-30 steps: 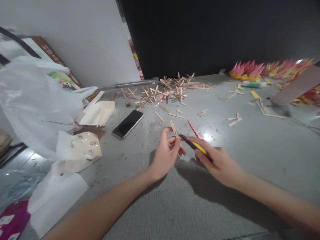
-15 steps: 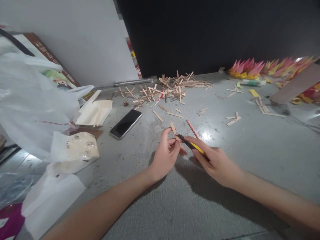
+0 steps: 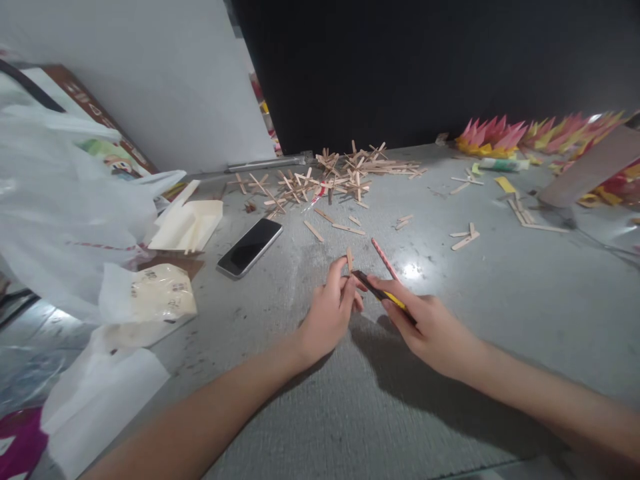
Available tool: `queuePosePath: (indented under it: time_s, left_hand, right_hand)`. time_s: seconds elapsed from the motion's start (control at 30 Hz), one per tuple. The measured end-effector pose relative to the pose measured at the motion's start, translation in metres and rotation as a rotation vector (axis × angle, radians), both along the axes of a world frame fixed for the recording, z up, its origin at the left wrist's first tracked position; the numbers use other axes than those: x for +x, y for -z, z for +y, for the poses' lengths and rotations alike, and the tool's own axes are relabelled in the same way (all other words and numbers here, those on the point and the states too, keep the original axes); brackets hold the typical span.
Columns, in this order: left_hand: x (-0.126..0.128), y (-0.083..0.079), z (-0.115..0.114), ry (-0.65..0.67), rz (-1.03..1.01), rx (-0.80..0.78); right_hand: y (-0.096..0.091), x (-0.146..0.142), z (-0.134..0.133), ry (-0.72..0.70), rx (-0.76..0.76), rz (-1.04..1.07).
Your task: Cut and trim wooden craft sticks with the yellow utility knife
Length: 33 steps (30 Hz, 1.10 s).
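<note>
My left hand (image 3: 330,307) is closed around a small flat wooden stick (image 3: 349,259), whose upper end sticks up past the fingers. In my right hand (image 3: 427,327) is a black and yellow utility knife (image 3: 393,299), gripped between thumb and fingers. The knife's front end meets the stick just above my left thumb; the blade itself is too small to make out. A thin red-patterned pencil-like rod (image 3: 384,259) shows just beyond my right fingers, its lower end hidden behind them.
A heap of wooden sticks (image 3: 345,177), many crossed together, lies at the back. To the left are a phone (image 3: 250,248), a pale food tray (image 3: 205,217), a wrapped package (image 3: 165,293) and a white plastic bag (image 3: 65,207). Pink and yellow folded paper (image 3: 493,139) stands at the back right.
The wooden stick has turned more upright in my left hand, and that hand's fingers have shifted slightly. The knife stays against the stick.
</note>
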<state>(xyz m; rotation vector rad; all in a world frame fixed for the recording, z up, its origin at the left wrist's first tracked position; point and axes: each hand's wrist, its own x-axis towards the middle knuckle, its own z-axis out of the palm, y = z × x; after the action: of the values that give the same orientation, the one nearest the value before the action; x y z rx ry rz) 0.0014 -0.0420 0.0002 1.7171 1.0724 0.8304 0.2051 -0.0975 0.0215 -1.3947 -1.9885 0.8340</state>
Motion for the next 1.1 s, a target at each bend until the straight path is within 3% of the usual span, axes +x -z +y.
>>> queuePosePath:
  time_s: [0.3, 0.63, 0.9, 1.0, 1.1]
  left_hand:
    - [-0.001, -0.001, 0.004, 0.019, 0.024, -0.020]
    - [0.000, -0.005, 0.006, 0.100, -0.220, -0.178]
    - [0.001, -0.008, 0.008, 0.107, -0.285, -0.187]
    - [0.002, -0.009, 0.007, 0.086, -0.288, -0.183]
    - [0.003, -0.007, 0.006, 0.052, -0.246, -0.178]
  right_hand:
    - [-0.003, 0.002, 0.000, -0.003, -0.086, 0.079]
    - [-0.001, 0.010, 0.005, -0.024, -0.458, 0.473]
    - [-0.008, 0.012, 0.014, -0.017, -0.663, 0.725]
    - [-0.008, 0.010, 0.013, 0.001, -0.633, 0.678]
    - [-0.007, 0.006, 0.009, 0.033, -0.441, 0.454]
